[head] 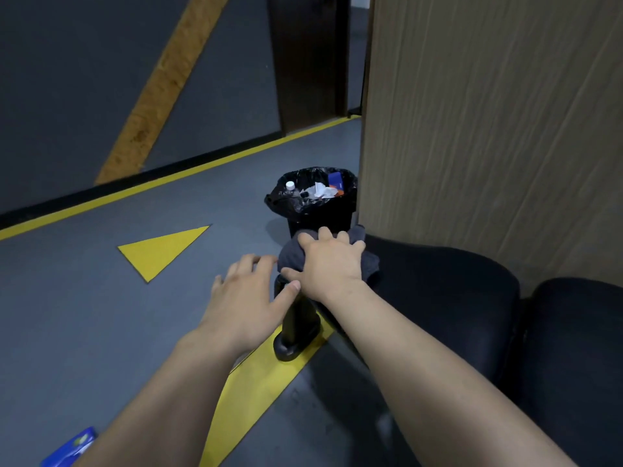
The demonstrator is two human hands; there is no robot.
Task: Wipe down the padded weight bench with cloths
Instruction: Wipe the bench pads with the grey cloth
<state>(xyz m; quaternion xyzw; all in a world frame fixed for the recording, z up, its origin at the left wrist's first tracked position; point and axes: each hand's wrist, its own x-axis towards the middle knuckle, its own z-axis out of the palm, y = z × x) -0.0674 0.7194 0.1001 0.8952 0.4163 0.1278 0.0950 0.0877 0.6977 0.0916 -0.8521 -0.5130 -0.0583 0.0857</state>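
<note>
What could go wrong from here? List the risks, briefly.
1. The right hand presses the grey cloth at the end of the bench pad; a push forward could carry it off the edge toward the open trash bin.
2. The cloth is bunched, so strokes may miss padding.
3. The blue item on the floor could be stepped on.

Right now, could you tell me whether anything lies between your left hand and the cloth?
Nothing visible does. The left hand hovers open just beside the grey cloth, which the right hand presses onto the bench end.
</note>
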